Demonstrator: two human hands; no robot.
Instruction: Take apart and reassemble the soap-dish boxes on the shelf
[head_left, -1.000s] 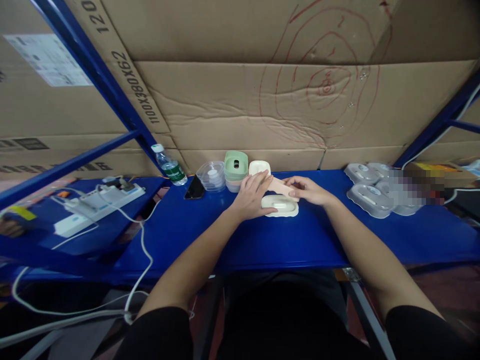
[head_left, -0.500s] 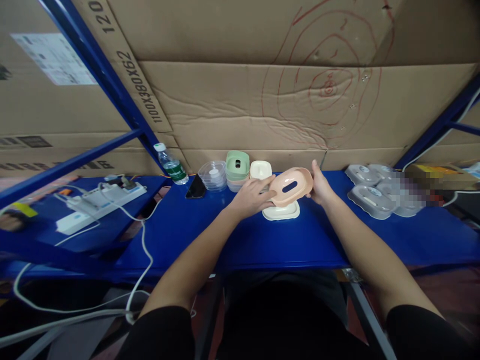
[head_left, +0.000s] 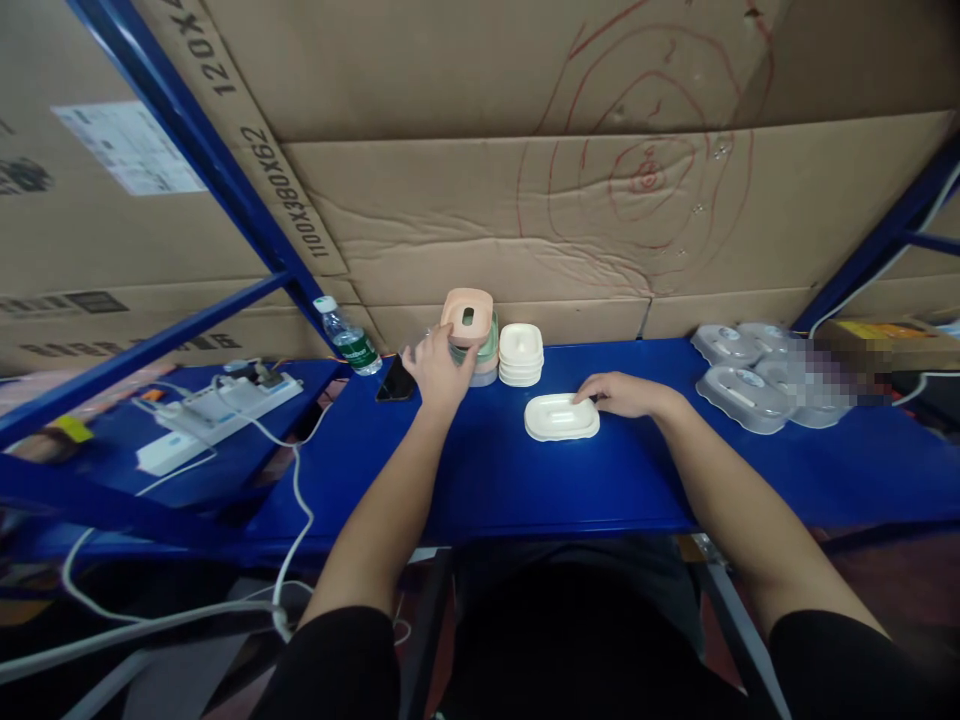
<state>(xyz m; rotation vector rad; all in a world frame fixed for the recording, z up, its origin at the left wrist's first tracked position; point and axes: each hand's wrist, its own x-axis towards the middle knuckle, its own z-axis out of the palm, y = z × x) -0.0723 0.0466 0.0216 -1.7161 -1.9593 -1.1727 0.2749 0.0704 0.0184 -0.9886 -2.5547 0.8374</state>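
My left hand [head_left: 439, 372] is closed on the near edge of a peach lid [head_left: 482, 302] with an oval slot. It holds the lid tilted at the top of a stack, where a green lid [head_left: 491, 345] shows beneath; whether the two touch I cannot tell. My right hand [head_left: 626, 394] has its fingers bent at the right end of a cream oval lid [head_left: 556, 416], which lies on the blue table. Between the hands, further back, stands a stack of small cream square pieces [head_left: 520, 358].
A water bottle [head_left: 351, 342] and a black phone [head_left: 395, 382] stand and lie left of the stack. Clear plastic containers [head_left: 750, 390] sit on the right. A white power strip [head_left: 217, 425] with cables is at far left. Cardboard [head_left: 450, 200] walls the back.
My left hand has carried the peach lid left and back to the stack. My right hand has let go of it and come down to the cream oval lid.
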